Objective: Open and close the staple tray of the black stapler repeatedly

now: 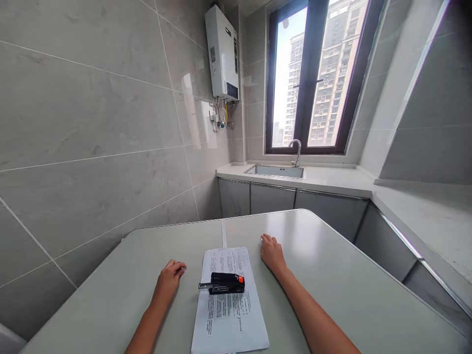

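A left hand (170, 276) and right hand (273, 254), relaxed fingers half-open and apparently empty, flank paper (231, 322) on the far-edged surface (332, 295), a stapler (226, 283) perhaps weighting it.

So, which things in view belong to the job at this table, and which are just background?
Likely part of the job, being nearest the hands:
black stapler, lying on the paper
printed paper, on the table between the left hand and right hand

Likely just background:
sink, in the far counter
faucet, behind the sink
white wall-mounted unit
window
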`<state>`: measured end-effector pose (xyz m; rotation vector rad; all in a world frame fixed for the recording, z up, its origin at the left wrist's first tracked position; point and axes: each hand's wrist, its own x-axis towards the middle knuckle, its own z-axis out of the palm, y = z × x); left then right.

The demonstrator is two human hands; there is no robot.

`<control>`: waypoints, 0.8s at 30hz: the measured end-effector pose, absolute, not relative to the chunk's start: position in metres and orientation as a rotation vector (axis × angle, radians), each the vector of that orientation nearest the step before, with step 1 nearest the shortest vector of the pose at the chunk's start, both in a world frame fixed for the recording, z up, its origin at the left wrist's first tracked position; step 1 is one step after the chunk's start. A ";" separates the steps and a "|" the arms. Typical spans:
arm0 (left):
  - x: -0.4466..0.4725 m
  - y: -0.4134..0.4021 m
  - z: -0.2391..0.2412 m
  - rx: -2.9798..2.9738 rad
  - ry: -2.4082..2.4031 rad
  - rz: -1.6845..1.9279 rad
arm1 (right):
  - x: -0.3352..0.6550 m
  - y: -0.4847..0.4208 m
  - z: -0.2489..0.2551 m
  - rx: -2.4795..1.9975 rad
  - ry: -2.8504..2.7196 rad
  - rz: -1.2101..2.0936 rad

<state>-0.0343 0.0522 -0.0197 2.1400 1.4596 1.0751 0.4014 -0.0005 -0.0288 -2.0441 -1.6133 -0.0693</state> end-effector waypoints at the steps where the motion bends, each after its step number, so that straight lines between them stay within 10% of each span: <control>1: -0.033 0.051 -0.019 2.133 1.449 1.124 | 0.398 -0.002 -0.025 -2.006 -1.598 -0.074; 10: -0.018 0.041 -0.012 1.719 1.269 1.217 | 0.316 -0.046 0.012 -1.084 -1.986 0.181; 24: 0.001 0.027 -0.006 1.662 1.009 1.103 | 0.286 -0.061 0.005 -1.123 -2.191 0.508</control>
